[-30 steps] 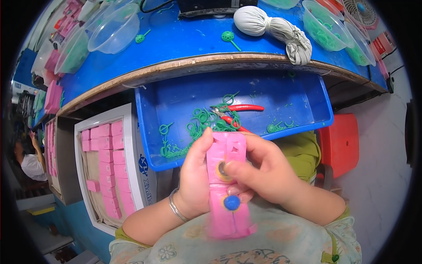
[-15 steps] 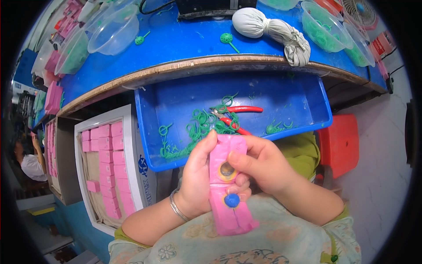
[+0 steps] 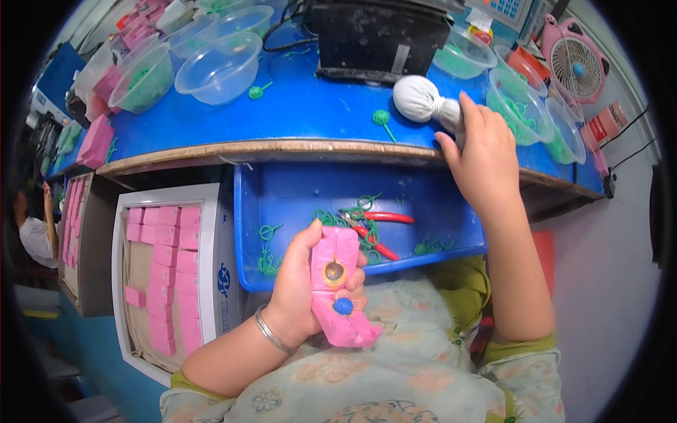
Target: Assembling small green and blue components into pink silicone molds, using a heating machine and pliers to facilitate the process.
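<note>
Smooth, faintly glossy pink block (image 3: 327, 287); matt white cloth bundle (image 3: 417, 99).

One white bundle (image 3: 416, 99), one pliers (image 3: 392, 218)

1. The left hand (image 3: 296, 285) holds the two-part mould (image 3: 326, 248) on the body side of the bin (image 3: 437, 197).
2. The bin sits beneath the front edge of the worktop (image 3: 204, 127); cutting pliers (image 3: 392, 218) lie in it among ring-shaped scraps (image 3: 324, 216).
3. On the worktop, the cloth bundle (image 3: 416, 100) lies before the machine (image 3: 381, 39), its right end behind the right hand (image 3: 488, 156).
4. Left of the bin, a framed tray (image 3: 206, 282) holds rows of blocks (image 3: 163, 255).
</note>
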The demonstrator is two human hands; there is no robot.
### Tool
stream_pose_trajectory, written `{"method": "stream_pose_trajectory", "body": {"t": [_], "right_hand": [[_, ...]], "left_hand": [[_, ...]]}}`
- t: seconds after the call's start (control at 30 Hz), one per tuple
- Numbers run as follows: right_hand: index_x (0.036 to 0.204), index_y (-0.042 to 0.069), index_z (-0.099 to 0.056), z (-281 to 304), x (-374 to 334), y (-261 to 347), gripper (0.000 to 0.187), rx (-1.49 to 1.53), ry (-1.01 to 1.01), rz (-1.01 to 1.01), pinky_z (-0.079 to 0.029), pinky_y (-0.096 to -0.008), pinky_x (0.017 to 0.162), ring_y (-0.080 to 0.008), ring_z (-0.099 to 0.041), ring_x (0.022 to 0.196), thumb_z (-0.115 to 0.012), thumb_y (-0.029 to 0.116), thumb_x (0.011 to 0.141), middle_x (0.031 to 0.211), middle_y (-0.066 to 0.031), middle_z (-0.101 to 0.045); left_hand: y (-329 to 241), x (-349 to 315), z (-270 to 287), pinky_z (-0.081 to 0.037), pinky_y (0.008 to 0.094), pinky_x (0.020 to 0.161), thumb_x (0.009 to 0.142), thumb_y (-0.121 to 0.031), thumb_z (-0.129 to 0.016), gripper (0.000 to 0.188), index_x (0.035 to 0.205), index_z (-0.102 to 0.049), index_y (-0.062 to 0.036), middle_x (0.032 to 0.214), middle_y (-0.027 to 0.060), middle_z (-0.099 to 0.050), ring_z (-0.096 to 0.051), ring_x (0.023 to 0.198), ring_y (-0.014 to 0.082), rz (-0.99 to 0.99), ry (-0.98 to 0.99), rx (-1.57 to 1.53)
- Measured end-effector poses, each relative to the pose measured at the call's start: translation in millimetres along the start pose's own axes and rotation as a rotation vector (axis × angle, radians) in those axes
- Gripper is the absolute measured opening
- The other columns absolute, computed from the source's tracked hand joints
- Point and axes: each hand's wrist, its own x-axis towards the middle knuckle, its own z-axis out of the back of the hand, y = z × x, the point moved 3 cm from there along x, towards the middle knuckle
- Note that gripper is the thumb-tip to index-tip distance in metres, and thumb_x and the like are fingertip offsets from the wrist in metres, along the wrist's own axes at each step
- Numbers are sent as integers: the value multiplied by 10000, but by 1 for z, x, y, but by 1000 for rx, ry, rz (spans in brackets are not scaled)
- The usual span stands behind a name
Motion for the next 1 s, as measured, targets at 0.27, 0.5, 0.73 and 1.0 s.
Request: {"method": "stream_pose_trajectory", "body": {"t": [0.27,0.5,0.73,1.0], "right_hand": [[889,9,-571,26,-9,12,275,528,7,-254,-382,-407,699,-296,-530,749,-675,216,740,793,-112,-574],[919,66,-595,47,-50,79,307,410,291,329,-332,-381,740,-218,-515,660,-683,168,643,765,-4,-580],[902,75,-568,55,-62,79,322,493,212,335,-335,-395,680,-203,-505,642,-690,230,647,756,-30,-568],[900,76,-573,49,-52,54,321,721,-37,34,-340,-381,641,-240,-506,647,-644,87,587,727,-37,-565]], "left_hand": [[-22,-6,3,-380,344,516,831,-607,-411,587,817,-568,-41,701,109,-542,-445,460,180,-53,17,-124],[-21,-3,8,-402,320,503,920,-453,-395,383,938,-550,-104,750,59,-549,-477,560,139,-214,-128,97],[-16,1,25,-505,392,679,920,-456,-368,449,998,-558,-57,877,103,-605,-610,723,213,-234,51,127],[-22,-2,-3,-497,364,724,935,-397,-391,396,1009,-561,-47,911,83,-609,-606,798,205,31,622,-128]]}}
